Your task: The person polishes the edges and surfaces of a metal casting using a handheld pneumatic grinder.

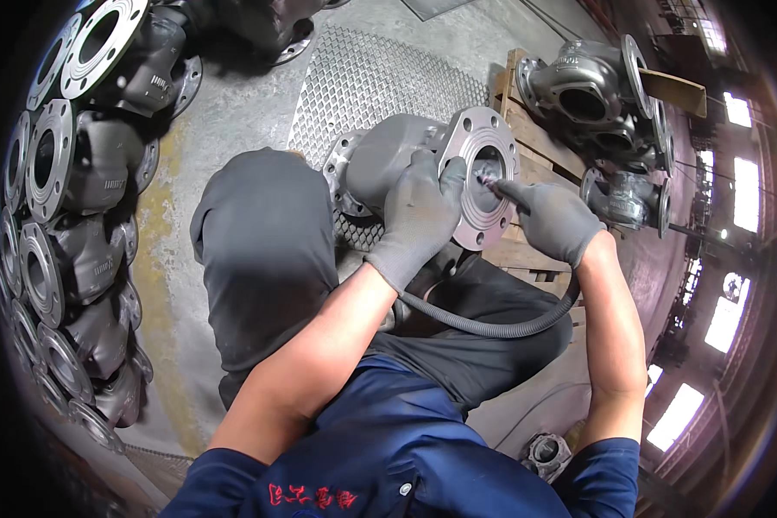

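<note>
A: Where's the flanged valve body?

B: Lying across the knees, flange face up. Left hand clamped over the flange rim. Right hand closed on a hose-fed tool, tip inside the bore.

A: Handling?

B: Cast metal; I'd judge it heavy, rigid, not fragile. Flange rim is the sane grip. More castings rowed on the floor, others on a pallet.

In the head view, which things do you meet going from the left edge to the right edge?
Row of grey flanged valve bodies → person's raised knee → gloved left hand → round flange being worked on → gloved right hand → valve bodies on the wooden pallet.
</note>
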A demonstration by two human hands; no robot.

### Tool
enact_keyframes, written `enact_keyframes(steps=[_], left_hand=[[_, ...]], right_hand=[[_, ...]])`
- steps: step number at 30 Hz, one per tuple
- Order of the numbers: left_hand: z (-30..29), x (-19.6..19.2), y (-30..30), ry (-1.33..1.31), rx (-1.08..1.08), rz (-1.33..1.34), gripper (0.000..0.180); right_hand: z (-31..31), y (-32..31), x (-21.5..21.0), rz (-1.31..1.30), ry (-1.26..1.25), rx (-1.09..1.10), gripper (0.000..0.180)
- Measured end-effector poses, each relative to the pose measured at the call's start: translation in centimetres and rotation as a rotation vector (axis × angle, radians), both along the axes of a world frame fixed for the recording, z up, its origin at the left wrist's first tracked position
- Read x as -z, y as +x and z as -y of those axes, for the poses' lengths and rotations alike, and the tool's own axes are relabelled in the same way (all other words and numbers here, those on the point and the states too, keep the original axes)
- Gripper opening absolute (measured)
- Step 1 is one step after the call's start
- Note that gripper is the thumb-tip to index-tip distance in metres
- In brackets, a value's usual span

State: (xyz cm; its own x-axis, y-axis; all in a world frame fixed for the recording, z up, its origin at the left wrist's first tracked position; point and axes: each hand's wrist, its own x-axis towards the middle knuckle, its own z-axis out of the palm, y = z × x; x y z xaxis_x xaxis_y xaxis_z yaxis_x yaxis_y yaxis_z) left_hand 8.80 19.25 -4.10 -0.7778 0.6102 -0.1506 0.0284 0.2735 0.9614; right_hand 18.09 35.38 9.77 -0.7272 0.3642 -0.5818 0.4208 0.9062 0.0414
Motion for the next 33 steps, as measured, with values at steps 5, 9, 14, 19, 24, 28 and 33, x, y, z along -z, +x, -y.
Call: enact_keyframes(steps=[5,9,14,19,24,28,33], left_hand=[[-0.3,-0.9,-0.1,-0.022,0.024,0.116,0.048],[-0.8,-0.2,-0.2,0.009,0.017,0.033,0.051],[-3.8,-0.5,-2.2,-0.061,0.032,0.092,0.057],[-7.4,-1.1,-6.0,-0.189,0.097,0.156,0.056],[-9.8,-1.6,-8.1,-0.209,0.123,0.173,0.055],[-11.2,-1.6,-8.9,-0.214,0.15,0.044,0.055],[-12.7,-2.2,-9.2,-0.18,0.212,0.125,0.057]], right_hand=[[0.2,-1.0,0.3,0.074,-0.054,0.025,0.053],[-1.2,-1.0,0.6,0.033,-0.081,-0.004,0.054],[-1.7,-1.8,0.3,0.136,-0.043,-0.009,0.055],[-5.1,-2.9,-0.3,-0.03,-0.028,0.047,0.053],[-6.2,-5.8,-0.2,0.041,0.047,-0.032,0.057],[-6.5,-6.2,0.1,0.098,0.155,-0.019,0.049],[-7.5,-6.2,0.6,0.217,0.135,-0.061,0.043]])
